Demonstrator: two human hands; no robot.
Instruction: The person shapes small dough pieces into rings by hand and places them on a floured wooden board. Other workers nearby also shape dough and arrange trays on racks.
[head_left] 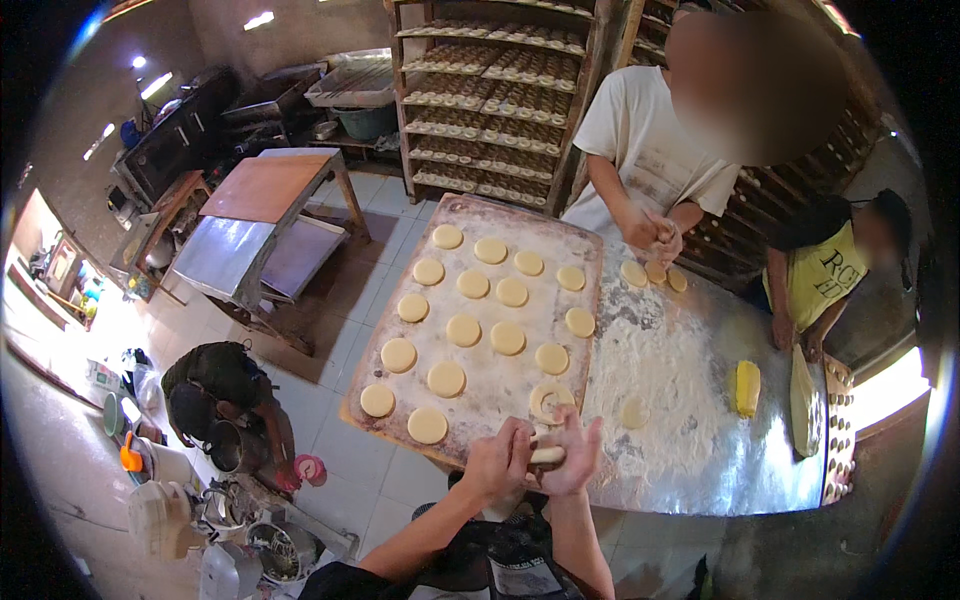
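Note:
Just past the near edge of a floured wooden board [520,300], my two hands meet around a small pale piece of dough [547,456]. My left hand [500,456] is curled closed, its fingers against the dough's left side. In my right hand [572,452] the dough lies against the palm, with some fingers raised and apart. Flat round dough discs [446,378] are spread over the board in loose rows. Right beyond my hands lies a dough disc with a ring-shaped mark [551,400], its near edge close to my fingers.
Right of the board is a floured metal table [690,400] with a yellow block [747,388] and a long dough strip [803,405]. A co-worker [640,150] handles dough across it; another person [825,260] stands right. Someone [220,395] bends over pots at left. Racks [490,110] hold trays.

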